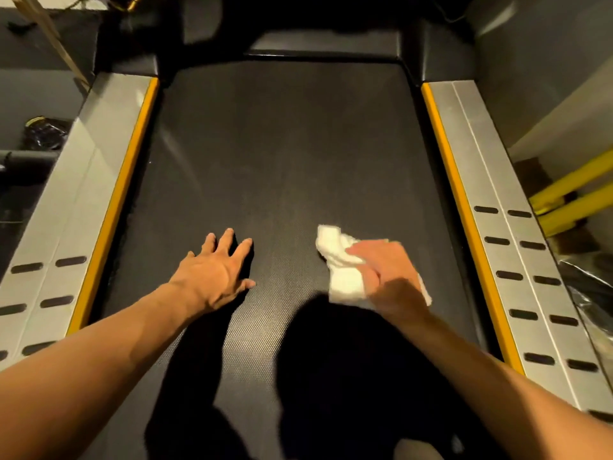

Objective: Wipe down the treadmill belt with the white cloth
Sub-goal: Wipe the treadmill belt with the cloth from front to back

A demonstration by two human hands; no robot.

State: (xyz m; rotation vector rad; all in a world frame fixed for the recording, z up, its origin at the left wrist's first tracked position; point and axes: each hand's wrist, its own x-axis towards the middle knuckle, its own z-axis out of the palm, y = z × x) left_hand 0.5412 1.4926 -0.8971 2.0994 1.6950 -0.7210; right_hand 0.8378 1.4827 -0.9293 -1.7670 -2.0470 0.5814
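Right now I am pressing the white cloth (pixel 340 263) onto the treadmill belt (pixel 282 144) with my right hand (pixel 388 270). Its fingers (pixel 361 252) are curling over the bunched fabric and clamping it against the surface, a little right of the belt's middle on the near half. My left hand (pixel 212 273) is resting flat on the belt beside it, fingers spread apart and holding nothing, and I judge it is bracing me. To do this pass well, I am aiming for flat, even pressure, spreading the cloth wider under the palm. I am planning overlapping strokes from one yellow edge strip (pixel 464 194) to the other, working toward the far end by the motor cover (pixel 325 44).
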